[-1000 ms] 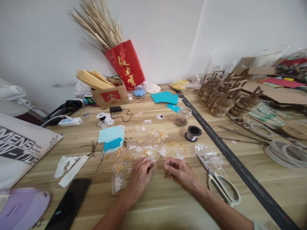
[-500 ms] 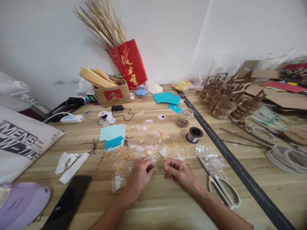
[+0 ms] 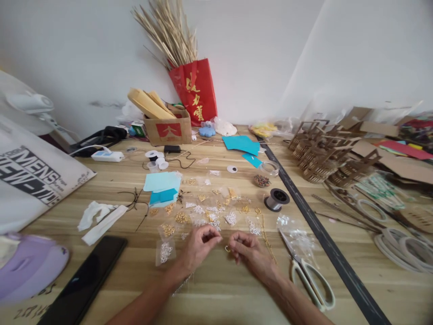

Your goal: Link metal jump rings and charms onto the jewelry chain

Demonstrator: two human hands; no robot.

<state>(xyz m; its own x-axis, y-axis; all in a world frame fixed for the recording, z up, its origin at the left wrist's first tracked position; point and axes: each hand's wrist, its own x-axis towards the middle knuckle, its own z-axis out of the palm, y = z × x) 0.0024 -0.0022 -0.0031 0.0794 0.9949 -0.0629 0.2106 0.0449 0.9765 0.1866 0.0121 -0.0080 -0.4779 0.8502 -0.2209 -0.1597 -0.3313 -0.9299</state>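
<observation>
My right hand (image 3: 248,248) pinches a small gold-coloured ring (image 3: 227,248) between thumb and fingertips. Close by on the left, my left hand (image 3: 201,246) has thumb and forefinger pressed together; whatever they hold is too small to name. A narrow gap separates the two hands. Below my left wrist a thin silvery chain (image 3: 182,285) shows in part. Small clear bags of silver-coloured findings (image 3: 230,218) and gold-coloured findings (image 3: 181,217) lie just beyond my hands. Beside my right hand runs a fine gold chain (image 3: 267,237).
White-handled scissors (image 3: 313,282) and a crumpled plastic bag (image 3: 301,241) lie right of my right forearm, near a wire spool (image 3: 276,200). A black phone (image 3: 86,275) rests at left. Blue cards (image 3: 164,196) and small woven baskets (image 3: 324,153) stand farther off.
The view has tilted and shifted a little. My left fingers have lifted from the bags into a pinch nearer the right hand, which still holds the ring.
</observation>
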